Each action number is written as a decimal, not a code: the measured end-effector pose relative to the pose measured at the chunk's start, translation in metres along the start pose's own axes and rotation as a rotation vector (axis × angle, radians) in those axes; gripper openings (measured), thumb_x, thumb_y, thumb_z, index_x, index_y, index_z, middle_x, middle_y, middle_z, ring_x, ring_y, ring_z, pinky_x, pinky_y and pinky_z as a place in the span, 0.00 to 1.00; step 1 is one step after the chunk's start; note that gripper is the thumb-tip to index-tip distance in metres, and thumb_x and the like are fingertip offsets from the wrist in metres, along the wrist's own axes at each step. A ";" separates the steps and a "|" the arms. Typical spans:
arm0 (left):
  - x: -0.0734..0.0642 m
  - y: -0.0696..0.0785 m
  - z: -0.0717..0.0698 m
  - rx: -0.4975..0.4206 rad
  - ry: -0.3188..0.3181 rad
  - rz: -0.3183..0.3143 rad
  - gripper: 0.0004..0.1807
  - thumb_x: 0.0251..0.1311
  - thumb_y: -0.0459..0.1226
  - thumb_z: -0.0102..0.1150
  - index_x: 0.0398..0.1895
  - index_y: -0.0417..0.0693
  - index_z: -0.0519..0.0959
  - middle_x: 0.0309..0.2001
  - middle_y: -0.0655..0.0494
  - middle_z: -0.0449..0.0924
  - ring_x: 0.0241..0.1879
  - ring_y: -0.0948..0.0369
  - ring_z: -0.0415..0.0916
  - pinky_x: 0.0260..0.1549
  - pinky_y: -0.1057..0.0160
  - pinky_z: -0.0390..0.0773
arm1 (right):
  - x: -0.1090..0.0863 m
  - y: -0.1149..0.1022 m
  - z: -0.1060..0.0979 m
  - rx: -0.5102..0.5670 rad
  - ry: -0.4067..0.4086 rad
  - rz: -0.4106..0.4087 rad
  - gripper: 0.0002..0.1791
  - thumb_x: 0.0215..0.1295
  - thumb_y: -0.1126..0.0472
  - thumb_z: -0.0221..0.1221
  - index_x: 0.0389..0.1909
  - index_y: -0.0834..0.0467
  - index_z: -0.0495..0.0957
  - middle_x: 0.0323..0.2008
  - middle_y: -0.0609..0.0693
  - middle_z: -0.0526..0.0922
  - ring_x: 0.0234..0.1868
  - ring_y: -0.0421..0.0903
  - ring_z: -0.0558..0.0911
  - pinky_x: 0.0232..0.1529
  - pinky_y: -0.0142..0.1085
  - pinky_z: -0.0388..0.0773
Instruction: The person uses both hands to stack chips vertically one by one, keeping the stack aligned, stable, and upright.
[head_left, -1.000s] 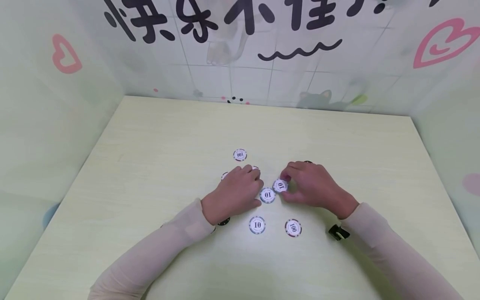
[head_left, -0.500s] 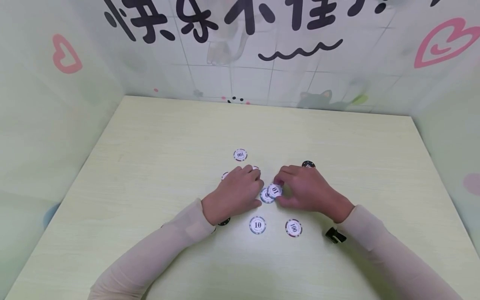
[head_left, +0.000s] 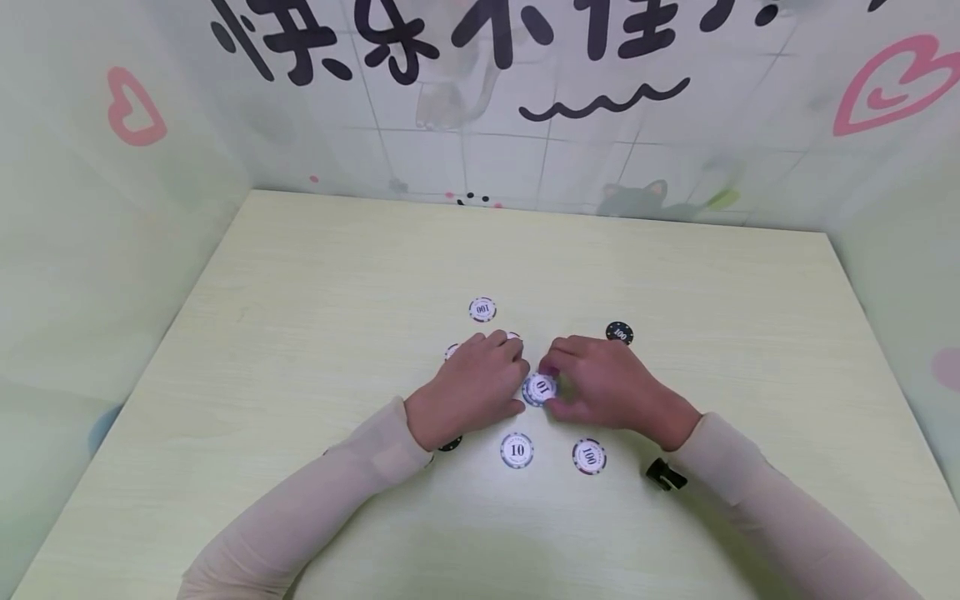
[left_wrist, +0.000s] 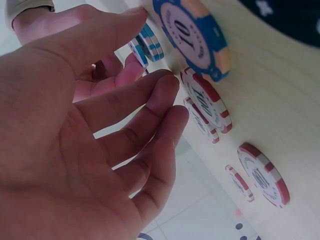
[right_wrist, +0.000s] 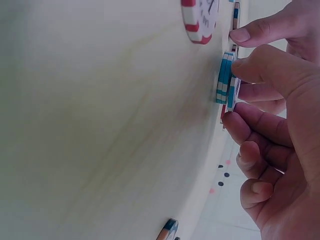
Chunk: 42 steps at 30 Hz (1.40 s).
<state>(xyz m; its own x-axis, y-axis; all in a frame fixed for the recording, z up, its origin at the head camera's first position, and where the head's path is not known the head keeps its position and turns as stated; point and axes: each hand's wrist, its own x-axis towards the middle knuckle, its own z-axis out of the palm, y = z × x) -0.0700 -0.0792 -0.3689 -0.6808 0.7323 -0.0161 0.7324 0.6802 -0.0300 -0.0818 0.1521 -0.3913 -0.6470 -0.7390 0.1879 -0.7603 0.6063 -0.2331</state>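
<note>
My right hand pinches a blue-and-white poker chip marked 10 between thumb and fingertips. In the right wrist view that chip lies flat against the top of a short stack of similar chips, its edge slightly offset. My left hand is just left of the stack, fingers loosely bent and thumb apart, with nothing between them. Beside its fingertips in the left wrist view are a blue-and-orange 10 chip and a red-and-white 100 chip.
Nearer me lie a 10 chip and a 100 chip. A black 100 chip is behind my right hand; another 100 chip lies farther back. My left arm partly covers a black chip. Printed walls enclose the table.
My right hand has moved left and slightly toward me, bringing the pinched chip from beside the other 10 chip to over it. The left hand has stayed put.
</note>
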 end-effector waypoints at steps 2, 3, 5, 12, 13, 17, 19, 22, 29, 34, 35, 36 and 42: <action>0.000 0.000 0.001 0.002 -0.001 0.000 0.20 0.64 0.50 0.79 0.46 0.44 0.91 0.43 0.53 0.81 0.40 0.55 0.74 0.38 0.61 0.74 | 0.000 -0.001 0.000 0.003 -0.005 0.001 0.17 0.60 0.51 0.76 0.44 0.56 0.89 0.41 0.46 0.87 0.36 0.42 0.84 0.30 0.34 0.79; 0.000 0.000 0.001 0.003 -0.002 0.001 0.20 0.64 0.50 0.79 0.46 0.44 0.91 0.43 0.53 0.81 0.40 0.55 0.74 0.38 0.61 0.74 | 0.001 -0.001 0.000 0.004 -0.007 0.001 0.17 0.60 0.51 0.76 0.44 0.56 0.89 0.41 0.46 0.87 0.36 0.42 0.84 0.30 0.33 0.79; 0.000 0.000 0.001 0.005 -0.002 0.002 0.20 0.64 0.50 0.79 0.46 0.44 0.90 0.42 0.53 0.81 0.40 0.55 0.74 0.38 0.61 0.74 | 0.001 -0.002 0.000 0.008 -0.015 0.002 0.17 0.60 0.51 0.76 0.44 0.56 0.89 0.41 0.46 0.87 0.36 0.42 0.84 0.30 0.33 0.78; 0.000 0.000 0.000 0.002 -0.006 -0.002 0.20 0.64 0.51 0.79 0.46 0.44 0.90 0.43 0.53 0.81 0.40 0.55 0.74 0.38 0.60 0.74 | 0.002 -0.004 -0.001 0.008 -0.036 0.007 0.17 0.61 0.50 0.76 0.45 0.56 0.89 0.41 0.47 0.87 0.37 0.42 0.84 0.30 0.33 0.78; 0.001 0.000 0.000 0.003 -0.006 -0.002 0.20 0.64 0.50 0.79 0.46 0.44 0.90 0.43 0.53 0.81 0.40 0.55 0.74 0.38 0.61 0.74 | 0.002 -0.004 -0.001 0.007 -0.036 0.007 0.17 0.61 0.51 0.76 0.45 0.56 0.89 0.41 0.46 0.87 0.37 0.42 0.84 0.30 0.33 0.78; 0.001 0.000 -0.001 0.003 -0.009 -0.004 0.20 0.64 0.50 0.79 0.47 0.44 0.90 0.43 0.53 0.82 0.40 0.55 0.74 0.38 0.60 0.74 | 0.003 -0.005 -0.001 0.008 -0.040 0.017 0.17 0.61 0.51 0.76 0.45 0.56 0.89 0.41 0.46 0.87 0.37 0.42 0.83 0.31 0.33 0.79; 0.001 0.000 -0.001 0.000 -0.014 -0.005 0.21 0.65 0.51 0.79 0.48 0.44 0.90 0.44 0.53 0.82 0.41 0.55 0.74 0.38 0.60 0.74 | 0.003 -0.005 -0.001 0.011 -0.045 0.022 0.17 0.61 0.51 0.76 0.45 0.56 0.89 0.41 0.46 0.87 0.37 0.42 0.83 0.31 0.33 0.79; 0.001 0.001 -0.001 -0.002 -0.017 -0.005 0.21 0.65 0.51 0.79 0.49 0.44 0.90 0.44 0.53 0.82 0.41 0.55 0.73 0.38 0.60 0.74 | 0.003 -0.005 -0.001 0.017 -0.051 0.029 0.17 0.61 0.51 0.76 0.45 0.56 0.89 0.41 0.47 0.87 0.37 0.42 0.84 0.32 0.34 0.80; -0.001 0.001 -0.002 0.014 0.005 0.005 0.20 0.64 0.51 0.80 0.46 0.44 0.91 0.42 0.54 0.81 0.40 0.55 0.73 0.37 0.61 0.73 | 0.001 -0.004 -0.002 0.026 -0.054 0.036 0.20 0.60 0.48 0.77 0.47 0.56 0.89 0.44 0.47 0.87 0.38 0.43 0.84 0.32 0.34 0.80; -0.002 0.001 -0.001 0.023 0.015 0.015 0.19 0.63 0.50 0.80 0.45 0.45 0.91 0.42 0.54 0.82 0.40 0.56 0.74 0.38 0.61 0.74 | -0.004 0.000 -0.008 0.002 -0.020 0.032 0.22 0.58 0.47 0.78 0.47 0.57 0.89 0.45 0.48 0.87 0.38 0.44 0.84 0.31 0.37 0.81; -0.001 0.000 -0.001 0.023 0.013 0.015 0.19 0.63 0.50 0.80 0.45 0.45 0.91 0.42 0.54 0.82 0.40 0.56 0.74 0.38 0.61 0.74 | -0.005 0.002 -0.009 -0.004 -0.012 0.035 0.22 0.58 0.48 0.79 0.47 0.57 0.89 0.45 0.48 0.87 0.38 0.45 0.84 0.31 0.37 0.81; -0.001 0.000 -0.001 0.021 0.009 0.015 0.19 0.63 0.49 0.80 0.45 0.45 0.91 0.43 0.54 0.82 0.41 0.56 0.74 0.38 0.61 0.74 | -0.007 0.003 -0.011 -0.010 -0.009 0.040 0.22 0.58 0.48 0.79 0.47 0.57 0.89 0.46 0.48 0.87 0.38 0.45 0.84 0.30 0.38 0.81; 0.001 0.001 -0.003 0.010 -0.025 0.012 0.19 0.65 0.49 0.79 0.49 0.44 0.91 0.46 0.53 0.83 0.44 0.55 0.76 0.43 0.59 0.77 | -0.022 0.015 -0.022 -0.031 0.022 0.093 0.22 0.57 0.51 0.81 0.48 0.56 0.89 0.47 0.47 0.88 0.38 0.45 0.84 0.28 0.38 0.80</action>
<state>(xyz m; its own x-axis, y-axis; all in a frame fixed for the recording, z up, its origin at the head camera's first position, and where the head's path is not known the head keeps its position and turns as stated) -0.0701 -0.0781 -0.3661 -0.6722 0.7392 -0.0415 0.7403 0.6711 -0.0393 -0.0807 0.1838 -0.3781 -0.7159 -0.6725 0.1876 -0.6979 0.6814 -0.2207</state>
